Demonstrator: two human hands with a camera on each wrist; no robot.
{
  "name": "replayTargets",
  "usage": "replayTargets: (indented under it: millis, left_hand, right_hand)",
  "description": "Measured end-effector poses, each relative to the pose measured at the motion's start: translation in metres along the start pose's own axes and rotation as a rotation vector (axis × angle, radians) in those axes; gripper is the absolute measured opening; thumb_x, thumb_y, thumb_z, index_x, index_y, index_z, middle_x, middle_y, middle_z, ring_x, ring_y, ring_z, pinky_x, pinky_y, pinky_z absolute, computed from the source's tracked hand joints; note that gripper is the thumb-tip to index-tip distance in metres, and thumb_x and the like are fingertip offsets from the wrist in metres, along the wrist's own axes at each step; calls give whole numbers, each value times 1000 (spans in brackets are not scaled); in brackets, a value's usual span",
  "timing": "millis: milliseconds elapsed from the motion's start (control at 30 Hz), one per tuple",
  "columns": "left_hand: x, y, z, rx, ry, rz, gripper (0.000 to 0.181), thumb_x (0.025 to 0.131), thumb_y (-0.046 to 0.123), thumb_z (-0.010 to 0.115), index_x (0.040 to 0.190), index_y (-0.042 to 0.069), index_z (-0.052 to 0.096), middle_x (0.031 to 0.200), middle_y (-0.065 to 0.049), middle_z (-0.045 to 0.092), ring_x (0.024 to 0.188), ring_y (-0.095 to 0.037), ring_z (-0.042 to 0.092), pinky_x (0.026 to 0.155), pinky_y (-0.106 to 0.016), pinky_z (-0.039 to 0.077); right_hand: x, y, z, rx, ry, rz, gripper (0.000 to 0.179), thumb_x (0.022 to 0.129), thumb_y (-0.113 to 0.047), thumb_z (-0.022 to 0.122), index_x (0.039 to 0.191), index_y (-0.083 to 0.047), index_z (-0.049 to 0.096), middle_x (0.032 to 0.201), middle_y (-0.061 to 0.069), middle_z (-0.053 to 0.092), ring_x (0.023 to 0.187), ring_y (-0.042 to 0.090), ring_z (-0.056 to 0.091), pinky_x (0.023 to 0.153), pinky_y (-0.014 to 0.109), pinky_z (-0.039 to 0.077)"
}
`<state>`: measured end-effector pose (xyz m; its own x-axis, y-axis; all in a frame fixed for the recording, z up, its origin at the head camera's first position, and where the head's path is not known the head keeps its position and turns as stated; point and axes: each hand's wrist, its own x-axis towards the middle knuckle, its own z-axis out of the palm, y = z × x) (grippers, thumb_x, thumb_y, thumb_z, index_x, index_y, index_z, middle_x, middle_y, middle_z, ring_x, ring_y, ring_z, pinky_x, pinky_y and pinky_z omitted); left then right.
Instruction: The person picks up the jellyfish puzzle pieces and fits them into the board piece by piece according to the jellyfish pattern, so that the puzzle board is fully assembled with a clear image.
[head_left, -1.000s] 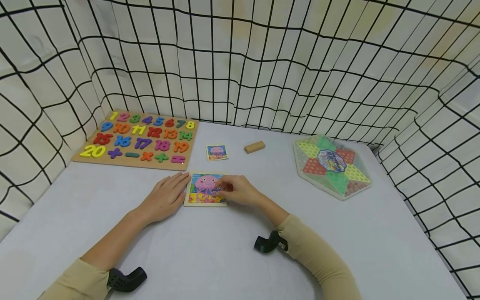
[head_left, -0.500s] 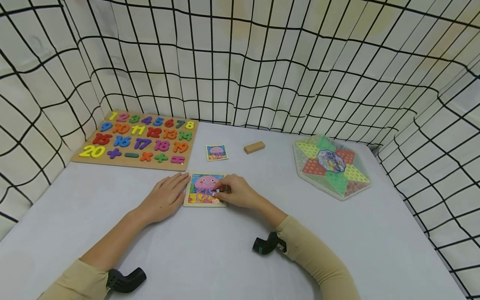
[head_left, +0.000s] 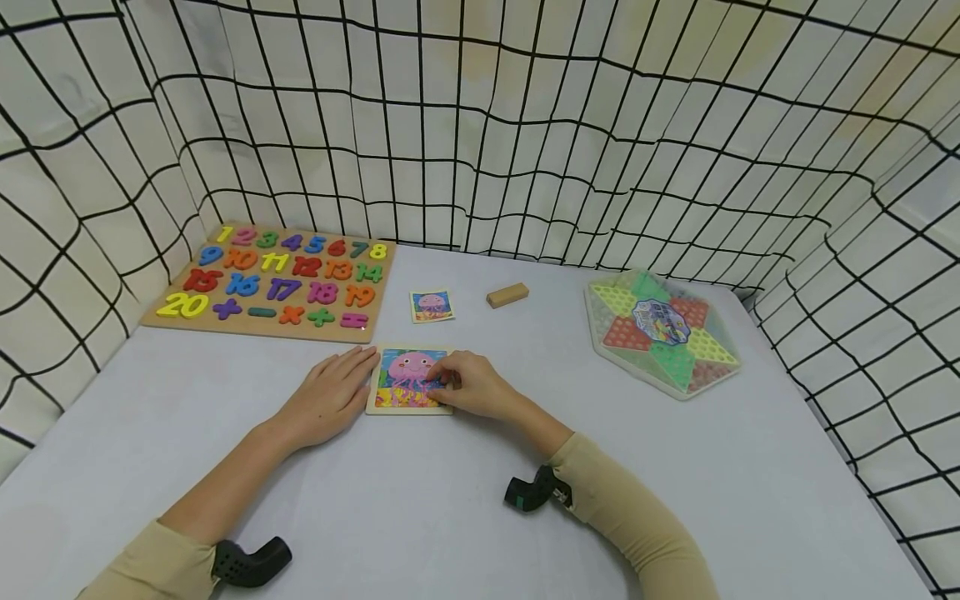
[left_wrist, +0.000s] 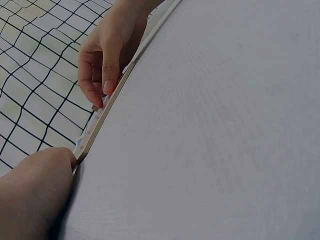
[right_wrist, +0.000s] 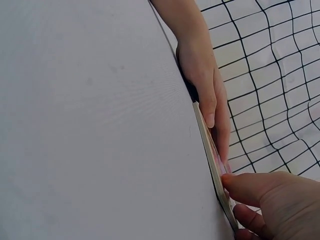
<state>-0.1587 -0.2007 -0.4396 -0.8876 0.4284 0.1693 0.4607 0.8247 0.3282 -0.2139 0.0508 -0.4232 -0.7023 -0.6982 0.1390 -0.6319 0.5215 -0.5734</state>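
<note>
A small square jigsaw puzzle (head_left: 405,411) with a pink octopus picture lies in a light wooden frame on the white table. My left hand (head_left: 330,396) lies flat with its fingers straight, fingertips at the frame's left edge. Over the right part of the picture, my right hand (head_left: 476,385) pinches a small puzzle piece (head_left: 436,386) between thumb and forefinger, mostly hidden by the fingers. The left wrist view shows the right thumb (left_wrist: 108,86) and fingertips right at the picture's surface. In the right wrist view the frame (right_wrist: 206,137) appears nearly edge-on.
Behind the puzzle lie a small octopus picture card (head_left: 432,306) and a wooden block (head_left: 507,295). A wooden number board (head_left: 330,335) stands back left, and a hexagonal Chinese checkers box (head_left: 660,333) back right. Black netting (head_left: 465,108) over white cloth encloses the table.
The right fingers have shifted slightly down over the puzzle's right side, and the piece between them shows lower against the picture. My left hand keeps its place at the frame.
</note>
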Motion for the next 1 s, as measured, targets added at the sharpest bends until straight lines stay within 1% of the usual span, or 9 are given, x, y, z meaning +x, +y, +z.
replayTargets:
  millis: [200,467,667,767,833,933,1000]
  left_hand:
    - [0,-1,1,2,-1,1,52,96,21,43,141,0,31,147,-15,28,136,-32,17,107,-51,13]
    - [2,-1,2,-5,33,23,50,95,19,43,139,-2,34,145,-17,30,134,-34,20,106,-52,15]
    - [2,-2,2,-36,17,3,52,97,25,41,141,0,30,146,-15,28,136,-33,18,108,-50,12]
    - [0,-5,1,-48,3,-8,53,98,29,39,142,1,29,147,-16,27,136,-32,17,108,-51,11]
    - [-1,-7,0,-40,-4,-22,55,98,31,38,142,0,29,147,-17,26,136,-33,17,107,-53,9]
    - [-4,-9,-5,-5,-6,-42,56,98,33,39,142,0,29,145,-20,27,134,-35,19,106,-56,5]
    - [-5,-10,-9,25,9,-51,56,97,33,41,140,0,32,144,-21,27,133,-36,20,104,-59,4]
  right_hand:
    - [-1,0,1,5,8,34,22,81,-24,71,98,-12,64,79,-5,53,72,9,45,61,19,37]
    - [-2,-2,-2,-22,6,6,21,82,-22,69,99,-10,64,80,-3,53,73,9,45,63,20,38]
    - [-7,-1,-7,-3,-5,0,21,85,-19,67,102,-8,62,83,-3,54,77,10,48,67,20,42]
    - [-11,2,-11,0,-3,15,20,86,-18,64,104,-8,62,86,-2,55,80,11,49,70,21,43]
    - [-15,4,-14,-1,3,35,21,87,-18,63,105,-8,61,90,-1,56,83,12,50,72,22,44]
    - [-23,10,-19,-19,26,71,24,87,-19,62,108,-8,61,96,1,57,89,14,51,77,25,44]
    - [-29,15,-25,-28,51,96,28,87,-20,63,111,-8,60,101,3,57,94,17,50,81,29,44]
